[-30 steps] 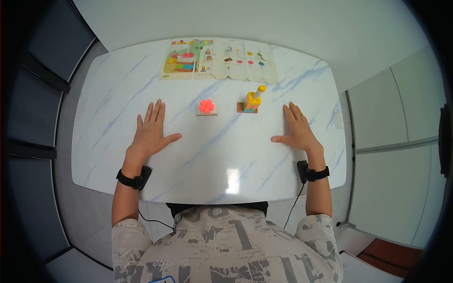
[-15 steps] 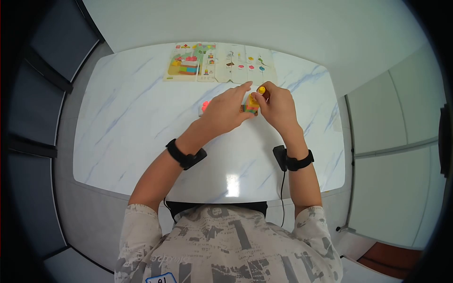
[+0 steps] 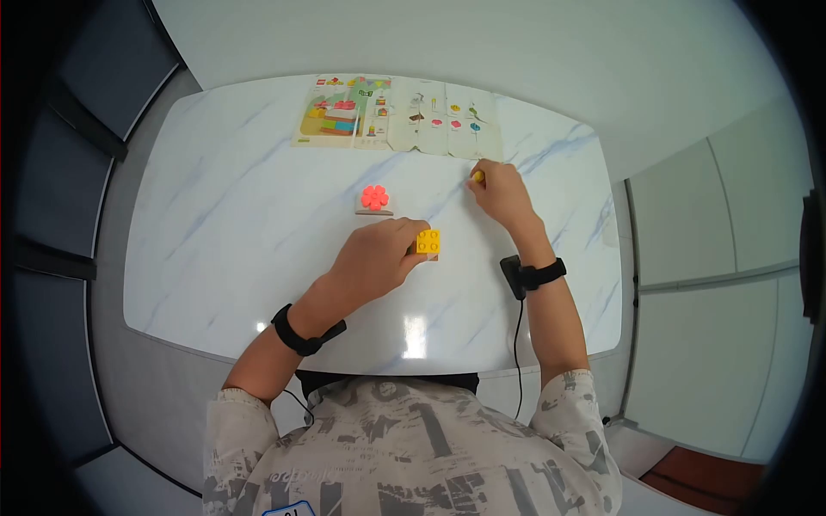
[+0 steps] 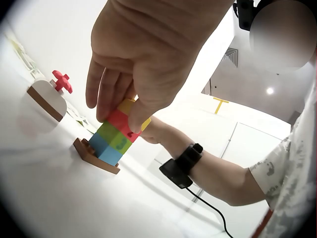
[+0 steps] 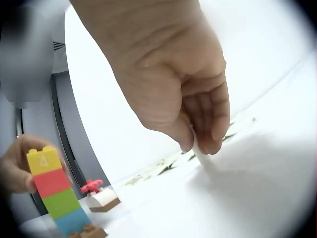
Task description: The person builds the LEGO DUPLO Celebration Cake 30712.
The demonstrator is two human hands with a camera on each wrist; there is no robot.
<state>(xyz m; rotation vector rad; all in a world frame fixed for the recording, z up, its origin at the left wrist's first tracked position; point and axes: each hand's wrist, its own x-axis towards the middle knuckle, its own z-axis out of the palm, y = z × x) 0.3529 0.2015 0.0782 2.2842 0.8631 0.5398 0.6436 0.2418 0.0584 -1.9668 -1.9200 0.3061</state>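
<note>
My left hand (image 3: pixel 372 258) grips a stack of toy bricks (image 3: pixel 428 242) by its upper part. In the left wrist view the stack runs yellow, red, green and blue upward-to-downward, on a brown base plate (image 4: pixel 94 157). My right hand (image 3: pixel 503 196) pinches a candle piece (image 5: pixel 204 159) with a white stem and a yellow top; its stem points down at the tabletop, and the fingers hide much of it. Beyond the left hand, a pink flower brick (image 3: pixel 375 197) sits on a white rounded brick (image 5: pixel 101 199) with a brown underside.
An unfolded instruction sheet (image 3: pixel 344 116) lies along the far side of the white marbled table (image 3: pixel 215 198), close to the wall. Cables hang from the black wrist cameras (image 3: pixel 514 277) towards the person's lap.
Both hands left the tabletop and came to the brick stack. The candle piece has come off its top. My left hand brought the stack nearer the body; the right holds the candle piece further right.
</note>
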